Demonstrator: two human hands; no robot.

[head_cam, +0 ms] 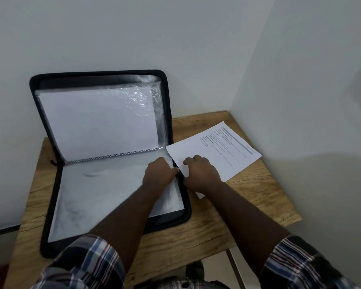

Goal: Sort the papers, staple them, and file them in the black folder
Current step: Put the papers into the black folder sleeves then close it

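Black folder (111,155) is lying open on the wooden counter (248,197), its far half leaning against the wall. Left hand (159,173) is pinching a clear sleeve's right edge; right hand (202,171) is gripping the printed papers (221,151) just beside it.
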